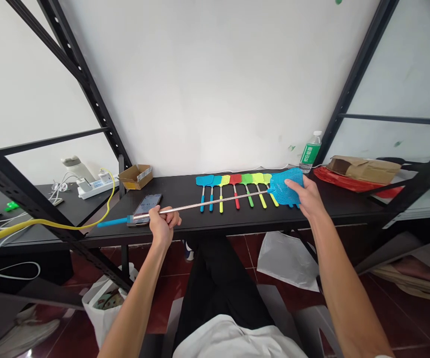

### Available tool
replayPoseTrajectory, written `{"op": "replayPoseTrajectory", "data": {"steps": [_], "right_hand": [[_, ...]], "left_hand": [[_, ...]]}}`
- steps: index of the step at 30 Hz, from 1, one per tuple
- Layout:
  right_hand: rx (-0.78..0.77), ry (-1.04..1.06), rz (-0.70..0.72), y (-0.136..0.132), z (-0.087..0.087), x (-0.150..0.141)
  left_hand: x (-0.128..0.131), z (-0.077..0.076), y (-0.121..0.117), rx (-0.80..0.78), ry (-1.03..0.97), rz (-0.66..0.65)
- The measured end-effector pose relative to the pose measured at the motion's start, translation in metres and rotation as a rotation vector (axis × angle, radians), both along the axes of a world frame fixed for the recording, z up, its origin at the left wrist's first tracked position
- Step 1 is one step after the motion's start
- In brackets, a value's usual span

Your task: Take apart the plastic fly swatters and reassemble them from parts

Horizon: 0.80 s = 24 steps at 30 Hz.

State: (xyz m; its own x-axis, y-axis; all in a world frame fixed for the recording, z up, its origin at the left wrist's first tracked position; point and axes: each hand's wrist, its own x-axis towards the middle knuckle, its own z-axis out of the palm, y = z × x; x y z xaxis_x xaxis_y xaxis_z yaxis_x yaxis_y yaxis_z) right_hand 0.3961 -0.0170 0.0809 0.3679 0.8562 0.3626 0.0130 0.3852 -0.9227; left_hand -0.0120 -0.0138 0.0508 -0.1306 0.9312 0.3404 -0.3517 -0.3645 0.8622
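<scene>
A blue fly swatter [284,185] with a long, extended metal rod is held level above the black table. My right hand [307,195] grips its perforated head, thumb on top. Around the rod near the blue handle, my left hand [163,223] is closed. Behind the rod lies a row of several shorter swatters; among them are a red swatter [235,191], a green swatter [249,190] and a blue swatter [203,193]. Beneath the handle end, close to my left hand, rests a phone [149,203] with a lit screen.
A small open cardboard box [135,177] stands at the back left. A bottle with a green label [310,151] is at the back right, near red and brown packaging [364,171]. Black shelf posts [88,84] flank the table. A yellow cable [61,224] crosses at left.
</scene>
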Motion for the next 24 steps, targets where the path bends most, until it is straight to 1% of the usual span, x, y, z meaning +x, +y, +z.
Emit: {"op": "replayPoseTrajectory", "data": {"steps": [7, 12, 15, 18, 21, 24], "right_hand": [[-0.002, -0.03, 0.029, 0.007, -0.006, -0.019], [0.011, -0.076, 0.075, 0.008, -0.01, -0.034], [0.017, -0.08, 0.086, 0.008, -0.01, -0.044], [0.009, -0.034, 0.119, 0.006, -0.007, -0.049], [-0.029, 0.038, 0.201, 0.0, -0.004, -0.045], [-0.145, 0.059, 0.366, -0.007, -0.004, -0.036]], "left_hand": [[0.011, -0.001, -0.004, 0.008, 0.043, 0.01], [0.024, -0.006, -0.007, -0.001, 0.072, -0.048], [0.029, -0.009, -0.007, -0.006, 0.074, -0.066], [0.029, -0.008, -0.007, -0.017, 0.074, -0.071], [0.023, -0.002, -0.007, -0.042, 0.064, -0.095], [0.016, 0.005, -0.007, -0.043, 0.057, -0.1]]}}
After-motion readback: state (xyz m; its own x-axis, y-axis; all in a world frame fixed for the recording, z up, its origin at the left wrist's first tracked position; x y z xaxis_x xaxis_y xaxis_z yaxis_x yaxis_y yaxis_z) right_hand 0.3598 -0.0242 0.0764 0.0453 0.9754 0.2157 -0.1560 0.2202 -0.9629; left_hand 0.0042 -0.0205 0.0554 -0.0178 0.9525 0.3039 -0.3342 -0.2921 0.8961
